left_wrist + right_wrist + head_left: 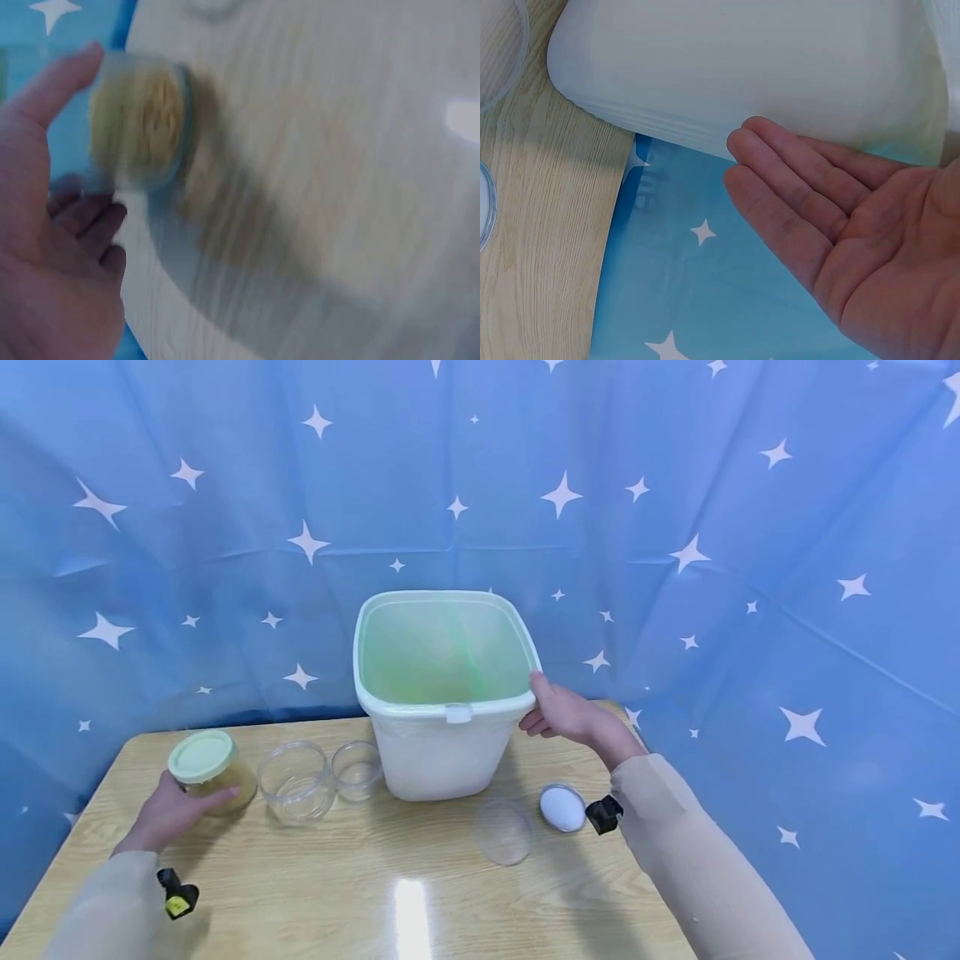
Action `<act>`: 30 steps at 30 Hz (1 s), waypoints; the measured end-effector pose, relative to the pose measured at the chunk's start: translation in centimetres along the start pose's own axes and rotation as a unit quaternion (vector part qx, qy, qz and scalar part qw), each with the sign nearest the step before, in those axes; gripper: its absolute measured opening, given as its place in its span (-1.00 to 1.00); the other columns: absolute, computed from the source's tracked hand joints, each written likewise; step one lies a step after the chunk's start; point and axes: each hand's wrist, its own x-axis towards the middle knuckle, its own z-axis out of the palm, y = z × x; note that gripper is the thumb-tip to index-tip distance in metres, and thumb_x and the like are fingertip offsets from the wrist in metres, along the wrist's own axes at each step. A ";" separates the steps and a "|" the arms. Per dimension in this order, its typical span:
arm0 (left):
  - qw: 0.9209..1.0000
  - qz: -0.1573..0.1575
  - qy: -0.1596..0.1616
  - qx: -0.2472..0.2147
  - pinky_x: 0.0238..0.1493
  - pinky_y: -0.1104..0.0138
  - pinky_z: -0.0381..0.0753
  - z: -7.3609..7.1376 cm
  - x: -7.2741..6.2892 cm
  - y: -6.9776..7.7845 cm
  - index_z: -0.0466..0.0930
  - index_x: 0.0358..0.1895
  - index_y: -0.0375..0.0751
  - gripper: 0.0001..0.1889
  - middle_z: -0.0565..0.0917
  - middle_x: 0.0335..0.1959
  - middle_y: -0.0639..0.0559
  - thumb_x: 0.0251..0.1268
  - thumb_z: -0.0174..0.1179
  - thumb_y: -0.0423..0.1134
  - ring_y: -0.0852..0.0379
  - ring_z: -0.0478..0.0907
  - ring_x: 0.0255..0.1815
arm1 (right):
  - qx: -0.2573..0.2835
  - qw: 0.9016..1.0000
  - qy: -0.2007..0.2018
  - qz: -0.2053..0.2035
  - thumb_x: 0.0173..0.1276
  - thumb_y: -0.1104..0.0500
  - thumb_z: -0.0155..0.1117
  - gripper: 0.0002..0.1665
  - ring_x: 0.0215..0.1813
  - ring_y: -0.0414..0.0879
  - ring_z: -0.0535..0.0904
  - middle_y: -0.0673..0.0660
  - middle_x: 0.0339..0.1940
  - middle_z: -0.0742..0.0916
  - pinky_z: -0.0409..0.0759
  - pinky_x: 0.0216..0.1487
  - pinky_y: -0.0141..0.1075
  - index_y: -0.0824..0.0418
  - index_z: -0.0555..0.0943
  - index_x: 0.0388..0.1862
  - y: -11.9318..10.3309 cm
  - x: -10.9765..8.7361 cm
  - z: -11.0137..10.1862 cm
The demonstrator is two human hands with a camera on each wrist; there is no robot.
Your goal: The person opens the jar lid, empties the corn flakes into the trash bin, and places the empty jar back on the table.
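My left hand [174, 810] grips a round clear jar [231, 785] at the table's left side. The jar has a pale green lid [202, 755] and yellow contents, blurred in the left wrist view. My right hand [566, 714] is at the right rim of a large white bin [442, 756], its thumb at the rim and its fingers lower, against the outer side. In the right wrist view its fingers [787, 202] lie nearly straight, overlapping the bin wall [742, 67]; the thumb is hidden there. The bin's inside looks pale green, with a small clear tab at the front rim.
Two clear round containers, a larger one [297, 785] and a smaller one [357, 771], stand between jar and bin. A clear disc [504, 832] and a small round white-topped item [562, 807] lie in front of the bin. A blue star-patterned curtain [480, 468] hangs behind the wooden table [315, 893].
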 end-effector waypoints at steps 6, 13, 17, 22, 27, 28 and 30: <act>0.997 0.053 -0.019 -0.045 0.27 -0.46 0.02 0.6 -0.9 -0.9 -0.31 0.53 -0.38 0.12 0.00 0.46 -0.55 0.16 0.38 -0.13 -0.59 -0.07 0.42 | 0.001 1.000 0.000 0.001 0.53 -0.23 -0.76 -0.08 0.18 0.27 0.57 0.45 0.13 0.60 0.49 0.30 0.06 0.36 0.37 0.29 0.3 0.0 0.0; 0.997 0.044 -0.012 -0.055 0.30 -0.41 0.07 1.3 -1.5 -1.2 -0.33 0.53 -0.37 0.15 0.01 0.46 -0.53 0.13 0.41 -0.16 -0.55 -0.03 0.42 | 0.001 1.000 0.000 0.000 0.54 -0.22 -0.77 -0.07 0.18 0.29 0.57 0.47 0.12 0.60 0.48 0.31 0.08 0.39 0.37 0.28 0.3 0.1 0.1; 0.998 0.032 -0.015 -0.047 0.30 -0.39 0.10 1.5 -1.9 -1.2 -0.31 0.53 -0.38 0.15 0.03 0.45 -0.53 0.13 0.41 -0.11 -0.55 -0.02 0.42 | -0.001 1.000 0.001 -0.002 0.54 -0.22 -0.77 -0.07 0.17 0.31 0.57 0.47 0.12 0.60 0.49 0.30 0.08 0.40 0.37 0.28 0.2 0.1 0.1; 0.999 0.021 -0.023 -0.027 0.31 -0.38 0.12 1.6 -2.4 -1.4 -0.22 0.51 -0.46 0.13 0.08 0.43 -0.55 0.10 0.42 -0.08 -0.54 0.02 0.42 | -0.003 1.000 -0.001 -0.004 0.54 -0.23 -0.77 -0.06 0.18 0.30 0.57 0.47 0.13 0.60 0.48 0.31 0.08 0.40 0.37 0.29 0.2 0.1 0.0; 0.999 0.019 -0.026 -0.014 0.30 -0.37 0.15 1.4 -2.8 -1.2 -0.19 0.51 -0.46 0.12 0.10 0.42 -0.55 0.09 0.43 -0.06 -0.54 0.06 0.41 | -0.002 1.000 0.000 -0.005 0.54 -0.24 -0.77 -0.06 0.18 0.28 0.57 0.46 0.13 0.60 0.49 0.30 0.07 0.40 0.39 0.27 0.1 -0.1 0.0; 0.999 0.018 -0.028 -0.011 0.29 -0.37 0.17 1.3 -2.9 -1.2 -0.18 0.51 -0.46 0.12 0.10 0.43 -0.55 0.09 0.42 -0.05 -0.53 0.07 0.41 | -0.001 1.000 0.000 -0.005 0.54 -0.24 -0.77 -0.06 0.18 0.28 0.57 0.45 0.12 0.60 0.49 0.30 0.06 0.40 0.39 0.26 0.1 0.0 0.0; 0.999 0.022 -0.032 -0.008 0.27 -0.36 0.19 1.2 -3.1 -1.2 -0.17 0.51 -0.45 0.11 0.12 0.43 -0.54 0.10 0.41 -0.04 -0.52 0.09 0.40 | 0.001 1.000 -0.001 -0.004 0.54 -0.24 -0.76 -0.05 0.18 0.28 0.57 0.45 0.12 0.61 0.49 0.30 0.06 0.41 0.39 0.25 0.1 0.0 0.0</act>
